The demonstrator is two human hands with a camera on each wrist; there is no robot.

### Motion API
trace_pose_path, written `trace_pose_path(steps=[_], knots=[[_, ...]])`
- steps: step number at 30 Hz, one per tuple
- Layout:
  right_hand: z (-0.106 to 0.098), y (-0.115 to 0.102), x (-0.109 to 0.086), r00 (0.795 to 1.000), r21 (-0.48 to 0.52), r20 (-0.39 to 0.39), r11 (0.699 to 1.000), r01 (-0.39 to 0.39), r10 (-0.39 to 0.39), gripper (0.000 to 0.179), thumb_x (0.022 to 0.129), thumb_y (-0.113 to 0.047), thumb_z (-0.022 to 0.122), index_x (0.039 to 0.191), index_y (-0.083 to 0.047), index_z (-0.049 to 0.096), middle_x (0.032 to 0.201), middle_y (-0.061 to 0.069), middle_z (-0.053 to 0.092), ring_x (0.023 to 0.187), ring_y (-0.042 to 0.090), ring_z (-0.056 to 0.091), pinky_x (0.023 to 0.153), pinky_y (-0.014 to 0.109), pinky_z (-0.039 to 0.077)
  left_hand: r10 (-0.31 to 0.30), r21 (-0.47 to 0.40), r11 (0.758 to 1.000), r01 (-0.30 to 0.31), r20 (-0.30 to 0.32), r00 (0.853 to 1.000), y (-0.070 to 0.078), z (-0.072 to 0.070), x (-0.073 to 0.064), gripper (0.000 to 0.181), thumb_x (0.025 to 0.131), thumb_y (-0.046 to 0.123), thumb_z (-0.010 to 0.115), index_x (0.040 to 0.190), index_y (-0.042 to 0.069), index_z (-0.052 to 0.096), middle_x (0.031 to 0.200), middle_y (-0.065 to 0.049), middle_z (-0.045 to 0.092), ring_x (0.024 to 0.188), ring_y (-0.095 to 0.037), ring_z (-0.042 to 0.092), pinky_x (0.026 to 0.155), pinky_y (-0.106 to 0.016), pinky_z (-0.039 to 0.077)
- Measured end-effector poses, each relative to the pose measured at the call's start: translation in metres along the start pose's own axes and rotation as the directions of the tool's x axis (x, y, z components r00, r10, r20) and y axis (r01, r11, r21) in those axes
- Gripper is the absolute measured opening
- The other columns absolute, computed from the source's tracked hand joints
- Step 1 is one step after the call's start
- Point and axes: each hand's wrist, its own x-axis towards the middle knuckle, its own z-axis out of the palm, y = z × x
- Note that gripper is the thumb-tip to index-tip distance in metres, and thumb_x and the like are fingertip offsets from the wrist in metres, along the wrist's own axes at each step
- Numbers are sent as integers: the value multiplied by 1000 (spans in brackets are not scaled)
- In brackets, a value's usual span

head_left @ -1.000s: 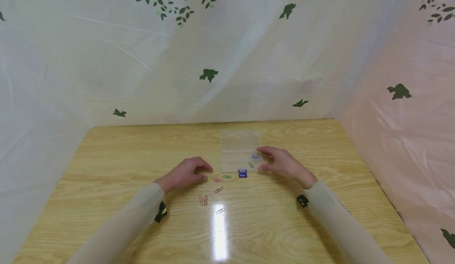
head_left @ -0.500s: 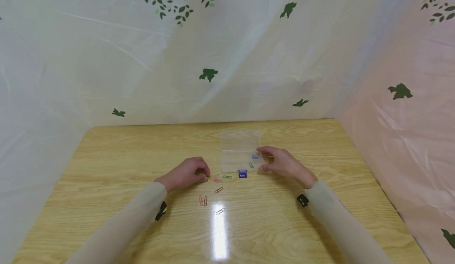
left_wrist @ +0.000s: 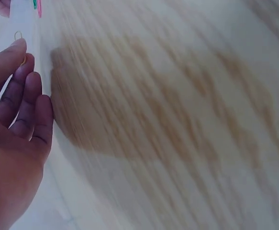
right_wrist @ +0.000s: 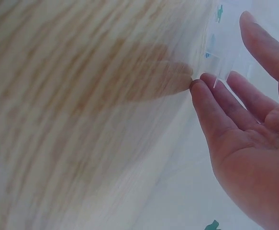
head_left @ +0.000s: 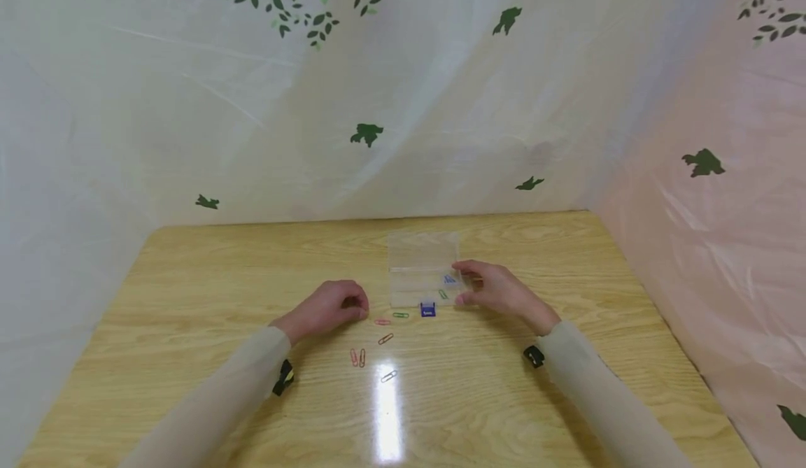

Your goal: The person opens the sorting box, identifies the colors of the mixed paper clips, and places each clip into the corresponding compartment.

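Note:
Between thumb and forefinger, my left hand (head_left: 330, 305) pinches a yellow paper clip (left_wrist: 18, 35); its looped end sticks out past the fingertips in the left wrist view. A clear plastic box (head_left: 406, 286) stands to the right with its lid (head_left: 423, 247) laid back. My right hand (head_left: 500, 289) rests at the box's right side, fingers loosely extended and thumb apart from them. Inside the box lies a green paper clip (head_left: 443, 294). A blue latch tab (head_left: 428, 310) is at the box's front edge.
Loose paper clips lie before the box: a green one (head_left: 400, 315), a pink one (head_left: 382, 322), a red one (head_left: 385, 339), a pair (head_left: 358, 357) side by side and a pale one (head_left: 389, 376). A white curtain (head_left: 283, 139) backs the wooden table (head_left: 239, 258).
My left hand's thumb and forefinger have come together from apart and taken hold of the yellow paper clip. The right hand has stayed at the box.

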Motion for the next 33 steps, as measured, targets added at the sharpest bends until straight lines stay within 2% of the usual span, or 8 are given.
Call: trace_pose_path(steps=[4,9,18,23,33], knots=[[0,-1,-1,1000,-7,1,1000,1,-1,68,91,-19,82,151,-4,51,152,18,52,136,38,52,113,54,42,3,-6,1000,-3,-40,999,2,1,-2,4,100,17,71,98,13,71,96,8,68,91,-10,62,86,-34,54],[0,0,1,1000,-21,1,1000,9,-9,68,92,-20,81,150,-4,52,151,18,53,135,37,53,112,55,43,1,-44,999,-6,-108,994,11,0,-3,5,99,11,70,101,14,73,96,7,69,91,-11,63,83,-33,56],[0,-1,0,1000,-26,3,999,21,-21,67,91,-19,82,149,-4,53,150,18,54,133,37,54,111,54,45,-11,-76,997,-6,-223,975,25,5,0,5,97,12,74,102,12,75,96,5,71,90,-9,64,81,-31,56],[-1,-1,-1,1000,-18,3,1000,21,-21,68,90,-18,83,149,-4,53,150,18,54,133,37,54,111,54,45,-11,-100,995,-16,-259,966,35,10,4,5,96,11,75,100,13,76,95,6,71,89,-10,64,80,-32,57],[0,1,-2,1000,-19,6,1000,11,-11,68,90,-19,82,150,-5,52,151,16,54,133,35,54,111,53,45,-8,-114,993,-29,-309,951,45,18,11,4,95,11,75,99,11,77,96,5,72,90,-12,65,81,-33,57]])
